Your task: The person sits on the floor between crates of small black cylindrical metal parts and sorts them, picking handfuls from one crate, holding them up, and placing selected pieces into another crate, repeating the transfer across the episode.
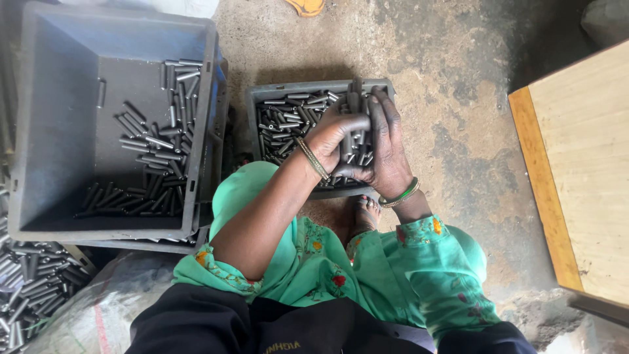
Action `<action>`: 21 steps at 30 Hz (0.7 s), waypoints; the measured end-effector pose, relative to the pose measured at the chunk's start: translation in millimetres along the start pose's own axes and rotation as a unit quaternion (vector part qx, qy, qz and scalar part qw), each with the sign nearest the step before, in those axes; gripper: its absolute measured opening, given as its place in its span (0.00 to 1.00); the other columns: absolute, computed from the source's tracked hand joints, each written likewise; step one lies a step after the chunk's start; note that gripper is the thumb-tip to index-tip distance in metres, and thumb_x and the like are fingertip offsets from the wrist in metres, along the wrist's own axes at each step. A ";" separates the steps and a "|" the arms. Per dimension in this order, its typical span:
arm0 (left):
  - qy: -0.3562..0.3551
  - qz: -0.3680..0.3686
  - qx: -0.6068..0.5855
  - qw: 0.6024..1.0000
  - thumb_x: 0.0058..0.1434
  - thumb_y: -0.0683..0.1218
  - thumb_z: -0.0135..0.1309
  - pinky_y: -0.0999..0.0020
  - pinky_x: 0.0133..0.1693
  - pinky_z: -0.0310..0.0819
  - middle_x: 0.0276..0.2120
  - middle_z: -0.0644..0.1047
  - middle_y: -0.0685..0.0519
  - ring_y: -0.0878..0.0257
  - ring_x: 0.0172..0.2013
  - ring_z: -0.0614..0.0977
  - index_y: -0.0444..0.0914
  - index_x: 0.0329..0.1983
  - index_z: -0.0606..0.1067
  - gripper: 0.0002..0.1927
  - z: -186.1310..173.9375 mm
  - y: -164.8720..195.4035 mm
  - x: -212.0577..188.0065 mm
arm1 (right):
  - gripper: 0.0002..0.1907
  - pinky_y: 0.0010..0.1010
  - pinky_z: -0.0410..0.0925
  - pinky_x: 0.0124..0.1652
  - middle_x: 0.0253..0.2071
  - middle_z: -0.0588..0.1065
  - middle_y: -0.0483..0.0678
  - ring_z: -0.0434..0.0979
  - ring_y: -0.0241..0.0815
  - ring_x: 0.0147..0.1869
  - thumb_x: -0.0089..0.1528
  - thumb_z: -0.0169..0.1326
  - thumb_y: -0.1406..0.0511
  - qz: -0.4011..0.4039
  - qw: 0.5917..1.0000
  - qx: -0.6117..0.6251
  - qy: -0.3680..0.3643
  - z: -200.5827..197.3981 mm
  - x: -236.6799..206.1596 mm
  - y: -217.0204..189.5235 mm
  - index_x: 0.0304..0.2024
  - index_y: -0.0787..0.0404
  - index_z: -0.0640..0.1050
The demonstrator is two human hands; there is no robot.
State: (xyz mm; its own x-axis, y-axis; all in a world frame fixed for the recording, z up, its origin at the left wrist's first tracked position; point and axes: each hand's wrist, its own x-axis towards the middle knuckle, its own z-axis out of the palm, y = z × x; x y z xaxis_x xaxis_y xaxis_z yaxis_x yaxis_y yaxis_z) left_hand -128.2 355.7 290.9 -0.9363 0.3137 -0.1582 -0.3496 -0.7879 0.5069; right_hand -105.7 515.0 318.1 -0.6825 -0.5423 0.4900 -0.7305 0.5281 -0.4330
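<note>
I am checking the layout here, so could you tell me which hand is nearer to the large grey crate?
Left. The left hand lies closer to the large grey crate; the right hand is beyond it, farther away.

A bundle of dark grey metal pins [354, 131] stands roughly upright, gathered side by side above the small grey crate [254, 108] of loose pins.

small crate [262, 111] ahead, centre, pins [282, 124] in it | large crate [39, 131] left | board [576, 170] right

Green embroidered sleeves [419, 262], a gold bangle [312, 158] on one wrist, green and gold bangles [401, 195] on the other.
</note>
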 end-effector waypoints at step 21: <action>0.587 0.386 0.537 0.467 0.61 0.44 0.71 0.54 0.40 0.81 0.42 0.81 0.41 0.45 0.38 0.85 0.35 0.57 0.64 0.30 -265.2 171.8 -188.7 | 0.18 0.35 0.75 0.40 0.45 0.81 0.53 0.84 0.45 0.43 0.64 0.66 0.63 0.092 0.990 -0.042 -0.098 -2.7 11.4 3.0 0.55 0.61 0.81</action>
State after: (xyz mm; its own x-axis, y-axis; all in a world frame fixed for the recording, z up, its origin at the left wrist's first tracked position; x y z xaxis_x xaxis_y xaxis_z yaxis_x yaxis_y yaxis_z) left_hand -20.7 20.6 183.1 -0.3627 -0.8477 0.3871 -0.2647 0.4920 0.8294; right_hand -115.6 512.2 324.4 -0.8011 -0.5438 0.2500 -0.5949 0.6775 -0.4325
